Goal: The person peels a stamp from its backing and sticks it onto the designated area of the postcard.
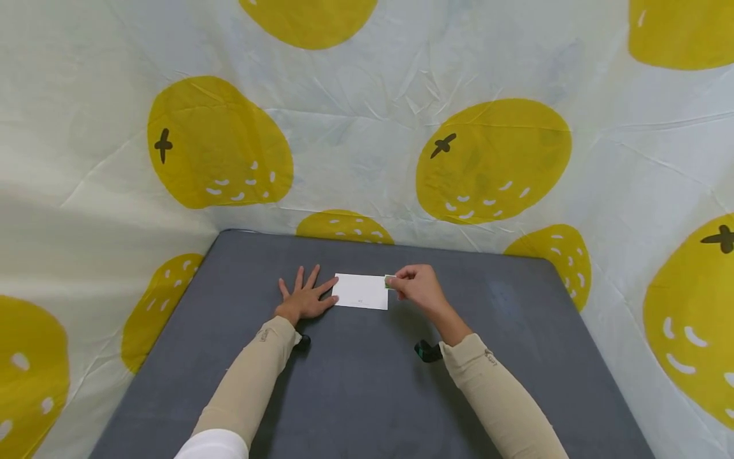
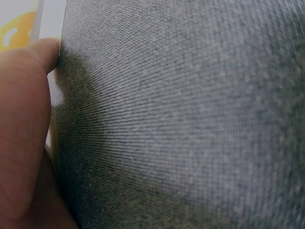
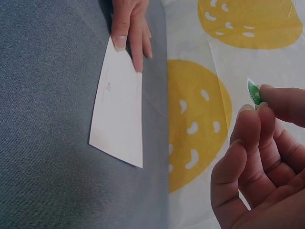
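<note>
A blank-looking white paper rectangle (image 1: 362, 290), envelope- or card-like with small faint print near one long edge, lies flat on the grey table. My left hand (image 1: 306, 301) is spread beside it, thumb and index fingertip pressing its left end. In the left wrist view, the thumb (image 2: 45, 52) rests on the paper's edge. Above the paper's right end, my right hand (image 1: 418, 287) pinches a small green-and-white piece like a sticker or stamp (image 3: 254, 91) between thumb and fingertips. Most of that piece is hidden by the fingers; in the right wrist view it is held up off the table.
The dark grey table (image 1: 355, 382) runs back to a hanging white cloth (image 1: 350, 159) printed with yellow fruit. Both forearms wear beige sleeves (image 1: 243, 382), and a dark wrist device (image 1: 427, 351) shows under the right wrist.
</note>
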The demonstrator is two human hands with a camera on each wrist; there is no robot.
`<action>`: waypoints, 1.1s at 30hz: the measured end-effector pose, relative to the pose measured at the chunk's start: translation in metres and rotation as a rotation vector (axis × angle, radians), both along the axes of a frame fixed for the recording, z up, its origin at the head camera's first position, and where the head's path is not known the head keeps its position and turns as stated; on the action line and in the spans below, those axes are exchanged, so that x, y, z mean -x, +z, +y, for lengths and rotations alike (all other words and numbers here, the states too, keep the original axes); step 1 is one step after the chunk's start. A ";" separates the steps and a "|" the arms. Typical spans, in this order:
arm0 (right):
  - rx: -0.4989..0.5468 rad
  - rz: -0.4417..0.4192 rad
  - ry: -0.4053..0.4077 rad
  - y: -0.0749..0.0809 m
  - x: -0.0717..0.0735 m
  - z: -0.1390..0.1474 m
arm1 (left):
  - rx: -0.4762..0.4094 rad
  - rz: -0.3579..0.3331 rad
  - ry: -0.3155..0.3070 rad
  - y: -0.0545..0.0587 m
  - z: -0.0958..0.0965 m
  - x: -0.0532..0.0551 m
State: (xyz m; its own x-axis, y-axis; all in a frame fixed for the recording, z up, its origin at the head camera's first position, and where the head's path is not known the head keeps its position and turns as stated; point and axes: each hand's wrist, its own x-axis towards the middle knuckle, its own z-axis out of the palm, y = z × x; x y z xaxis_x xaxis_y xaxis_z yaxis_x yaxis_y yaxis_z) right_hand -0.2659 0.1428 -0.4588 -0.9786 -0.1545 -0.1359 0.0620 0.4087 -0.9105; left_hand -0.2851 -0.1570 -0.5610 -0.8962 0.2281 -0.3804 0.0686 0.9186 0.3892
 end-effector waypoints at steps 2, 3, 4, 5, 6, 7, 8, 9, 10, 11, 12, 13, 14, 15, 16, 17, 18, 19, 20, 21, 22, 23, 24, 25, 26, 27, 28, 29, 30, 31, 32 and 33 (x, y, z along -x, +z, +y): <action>-0.004 -0.008 0.001 -0.001 0.003 0.000 | 0.006 0.011 -0.003 0.002 0.000 -0.001; -0.006 -0.012 0.001 -0.002 0.004 0.000 | 0.004 0.017 -0.005 0.004 0.000 -0.001; -0.008 -0.018 0.001 -0.003 0.006 0.000 | 0.004 0.018 -0.004 0.004 0.000 -0.001; -0.009 -0.024 0.004 -0.003 0.008 0.000 | 0.000 0.012 -0.004 0.002 0.000 0.001; -0.009 -0.029 0.006 -0.004 0.009 0.000 | -0.006 0.004 -0.002 0.000 0.000 0.002; -0.010 -0.034 0.005 -0.005 0.011 0.000 | -0.013 -0.004 -0.002 -0.002 -0.001 0.004; -0.011 -0.038 0.004 -0.006 0.013 0.000 | -0.020 -0.011 -0.001 -0.006 -0.002 0.006; -0.009 -0.042 0.001 -0.007 0.014 0.000 | -0.023 -0.016 0.000 -0.008 -0.002 0.007; -0.009 -0.045 -0.002 -0.008 0.015 0.000 | -0.023 -0.021 0.001 -0.010 -0.002 0.008; -0.005 -0.051 -0.003 -0.009 0.016 0.000 | -0.023 -0.021 0.000 -0.011 -0.002 0.009; 0.002 -0.055 -0.007 -0.010 0.017 0.000 | -0.025 -0.016 0.000 -0.011 -0.003 0.009; 0.007 -0.060 -0.010 -0.011 0.018 0.000 | -0.024 -0.010 -0.001 -0.010 -0.003 0.008; 0.011 -0.067 -0.012 -0.012 0.019 0.000 | -0.028 -0.009 0.002 -0.008 -0.002 0.007; 0.014 -0.073 -0.014 -0.013 0.020 0.000 | -0.023 -0.005 0.001 -0.008 -0.003 0.008; 0.018 -0.081 -0.017 -0.014 0.021 0.000 | -0.026 -0.003 0.002 -0.008 -0.003 0.008; 0.024 -0.087 -0.018 -0.015 0.021 -0.001 | -0.025 0.002 0.001 -0.008 -0.003 0.008; 0.025 -0.092 -0.018 -0.016 0.022 -0.001 | -0.025 -0.006 0.004 -0.007 -0.003 0.007; 0.023 -0.098 -0.015 -0.017 0.023 -0.001 | -0.021 -0.007 0.005 -0.004 -0.003 0.006; 0.022 -0.103 -0.014 -0.017 0.023 -0.001 | -0.015 -0.010 0.007 -0.004 -0.003 0.005; 0.020 -0.107 -0.012 -0.018 0.024 -0.001 | -0.011 -0.012 0.007 -0.003 -0.003 0.004; 0.021 -0.112 -0.013 -0.019 0.025 -0.001 | -0.011 -0.016 0.011 0.000 -0.002 0.002; 0.021 -0.116 -0.014 -0.020 0.025 -0.001 | -0.009 -0.021 0.011 0.002 -0.001 0.002; 0.018 -0.119 -0.014 -0.021 0.026 0.000 | -0.008 -0.025 0.012 0.004 -0.001 0.000; 0.016 -0.123 -0.016 -0.023 0.028 0.000 | -0.006 -0.018 0.009 0.004 0.000 0.000; 0.016 -0.126 -0.018 -0.025 0.029 0.000 | -0.008 -0.017 0.006 0.000 -0.001 0.002; 0.016 -0.129 -0.020 -0.027 0.030 0.000 | -0.010 -0.017 0.006 0.000 -0.001 0.002; 0.015 -0.130 -0.021 -0.029 0.032 0.001 | -0.007 -0.013 0.004 -0.003 -0.001 0.004; 0.013 -0.133 -0.023 -0.030 0.033 0.001 | -0.008 -0.010 0.002 -0.007 -0.002 0.005; 0.012 -0.134 -0.021 -0.032 0.034 0.001 | -0.007 -0.001 0.001 -0.011 -0.003 0.007; 0.011 -0.136 -0.022 -0.033 0.035 0.000 | -0.006 0.000 0.002 -0.011 -0.003 0.007; 0.010 -0.139 -0.022 -0.035 0.036 0.000 | -0.005 0.002 0.004 -0.011 -0.003 0.006; 0.008 -0.142 -0.023 -0.036 0.037 0.000 | -0.001 0.002 0.006 -0.008 -0.003 0.005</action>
State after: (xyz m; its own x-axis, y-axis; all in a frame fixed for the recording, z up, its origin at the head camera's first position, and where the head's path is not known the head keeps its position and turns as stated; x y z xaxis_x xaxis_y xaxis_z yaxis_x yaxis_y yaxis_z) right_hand -0.3026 0.1428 -0.4944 -0.9528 -0.1339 -0.2726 0.2001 0.3984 -0.8951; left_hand -0.2898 -0.1598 -0.5690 -0.8983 0.2232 -0.3785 0.0639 0.9185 0.3902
